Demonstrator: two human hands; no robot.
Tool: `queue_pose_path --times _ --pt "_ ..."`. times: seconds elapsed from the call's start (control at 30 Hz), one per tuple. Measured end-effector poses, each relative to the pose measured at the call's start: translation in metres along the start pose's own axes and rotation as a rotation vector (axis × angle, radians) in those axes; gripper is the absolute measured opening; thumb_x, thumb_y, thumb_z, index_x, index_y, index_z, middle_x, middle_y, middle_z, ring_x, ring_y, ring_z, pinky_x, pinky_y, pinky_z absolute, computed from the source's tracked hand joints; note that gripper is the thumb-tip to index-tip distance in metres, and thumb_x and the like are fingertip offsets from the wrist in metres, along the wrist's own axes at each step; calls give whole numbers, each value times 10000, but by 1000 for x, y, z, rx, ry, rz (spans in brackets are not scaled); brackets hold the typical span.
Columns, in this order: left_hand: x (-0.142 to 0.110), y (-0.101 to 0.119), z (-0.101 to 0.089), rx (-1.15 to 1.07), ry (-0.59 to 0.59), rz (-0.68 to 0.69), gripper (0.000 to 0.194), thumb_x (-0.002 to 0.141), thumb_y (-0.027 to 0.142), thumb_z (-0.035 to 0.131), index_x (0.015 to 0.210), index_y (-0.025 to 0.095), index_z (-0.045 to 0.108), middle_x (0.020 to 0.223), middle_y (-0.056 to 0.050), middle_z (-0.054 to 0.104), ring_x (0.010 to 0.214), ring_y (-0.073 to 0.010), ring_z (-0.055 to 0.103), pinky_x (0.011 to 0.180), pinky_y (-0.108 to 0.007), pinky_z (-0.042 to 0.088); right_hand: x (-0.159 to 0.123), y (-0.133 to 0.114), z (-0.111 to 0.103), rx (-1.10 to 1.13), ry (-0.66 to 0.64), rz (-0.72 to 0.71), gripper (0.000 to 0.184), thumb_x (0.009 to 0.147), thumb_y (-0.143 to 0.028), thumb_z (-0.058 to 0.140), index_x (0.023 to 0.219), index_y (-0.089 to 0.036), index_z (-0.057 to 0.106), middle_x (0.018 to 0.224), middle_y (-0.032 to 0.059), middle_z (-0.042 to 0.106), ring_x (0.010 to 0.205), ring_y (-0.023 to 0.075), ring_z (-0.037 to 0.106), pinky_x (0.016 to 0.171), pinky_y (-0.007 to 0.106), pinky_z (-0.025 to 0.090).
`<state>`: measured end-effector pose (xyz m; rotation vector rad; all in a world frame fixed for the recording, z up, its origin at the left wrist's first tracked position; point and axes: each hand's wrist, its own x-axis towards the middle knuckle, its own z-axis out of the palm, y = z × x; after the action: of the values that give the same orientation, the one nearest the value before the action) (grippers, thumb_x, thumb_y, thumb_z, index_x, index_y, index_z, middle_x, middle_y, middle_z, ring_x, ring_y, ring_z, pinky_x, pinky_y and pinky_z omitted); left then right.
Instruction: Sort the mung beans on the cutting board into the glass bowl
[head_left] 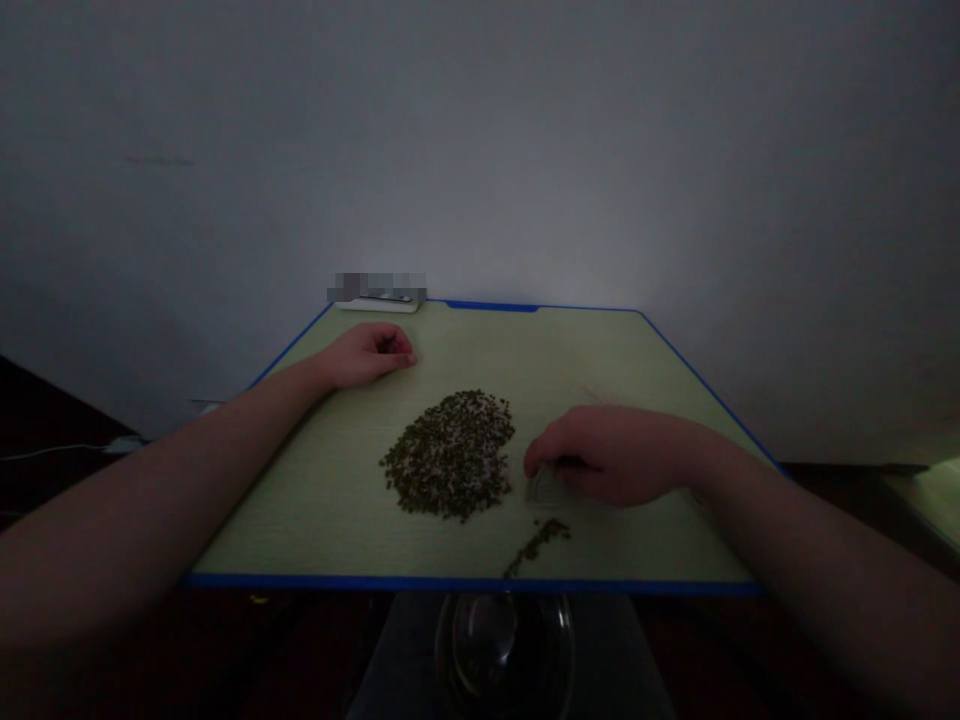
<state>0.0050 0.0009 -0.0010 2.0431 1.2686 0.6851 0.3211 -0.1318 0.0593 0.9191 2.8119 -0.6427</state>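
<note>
A heap of small brownish-green seeds (450, 455) lies in the middle of the pale tabletop (300, 510). My left hand (369, 354) rests beyond the heap to the left, its fingers loosely curled and nothing visible in them. Right of the heap, my right hand (611, 455) is bent down to the table, with its fingers closed at a clear, flat piece of plastic (541, 490) that is mostly hidden under it. A short trail of seeds (536, 545) runs from below that hand towards the near edge. A clear glass bowl (566, 650) sits below that edge.
Blue trim (337, 581) borders the table. A white object (379, 304), partly blurred out, stands at the far left corner. Behind the table rises a plain wall (525, 160). A white cable (64, 451) runs at the far left.
</note>
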Motion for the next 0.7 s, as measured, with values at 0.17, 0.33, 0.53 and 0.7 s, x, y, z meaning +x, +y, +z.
queue_pose_path --times 0.17,0.33,0.53,0.7 --pt "1 -3 0 10 -16 -9 257 669 393 658 723 154 581 611 22 541 546 -92 466 512 -223 369 -1 -4 0 -34 -36 70 317 747 -143 515 1014 -213 672 814 42 682 677 151 589 594 243 385" --pt "1 -1 0 6 -17 -27 258 667 391 662 724 155 574 601 27 525 527 -88 452 493 -221 355 0 -13 1 -5 -70 49 307 742 -171 535 1015 -213 670 768 36 676 645 145 578 559 233 361" --pt "0 -1 0 -4 -12 -23 257 667 388 666 727 154 576 597 32 528 529 -85 449 493 -213 354 1 -12 4 20 -86 21 331 735 -163 538 1043 -211 653 751 29 676 654 145 583 559 231 354" --pt "0 -3 0 -8 -16 5 265 675 398 663 729 152 577 602 32 528 542 -86 452 505 -215 365 2 -5 2 -45 -27 89 300 748 -192 535 1022 -205 655 741 35 665 613 137 554 534 236 331"
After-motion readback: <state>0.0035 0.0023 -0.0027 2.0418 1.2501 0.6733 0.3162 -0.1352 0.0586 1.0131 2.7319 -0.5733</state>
